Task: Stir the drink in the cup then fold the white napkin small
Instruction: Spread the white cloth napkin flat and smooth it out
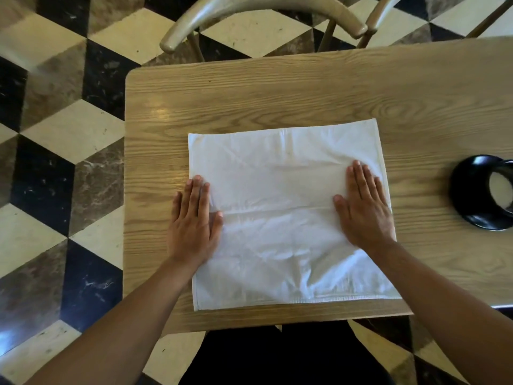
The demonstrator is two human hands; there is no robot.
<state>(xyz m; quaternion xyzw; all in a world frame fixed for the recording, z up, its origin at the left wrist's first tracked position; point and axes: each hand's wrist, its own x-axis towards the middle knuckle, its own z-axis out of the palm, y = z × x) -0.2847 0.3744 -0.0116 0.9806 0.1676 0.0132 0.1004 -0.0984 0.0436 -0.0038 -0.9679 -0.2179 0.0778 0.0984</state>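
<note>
The white napkin [286, 212] lies spread flat on the wooden table [277, 90], with a faint crease running across its middle. My left hand [194, 220] presses flat on the napkin's left edge, fingers straight, partly on the wood. Flat on the napkin's right side rests my right hand [365, 207], its fingers straight and pointing away from me. At the right edge of the view stands a black cup [480, 193] with a pale drink inside, cut off by the frame. No spoon or stirrer shows.
Two wooden chairs [263, 15] stand beyond the table's far edge. The table's left edge and near edge are close to the napkin. A checkered tile floor [61, 151] surrounds the table.
</note>
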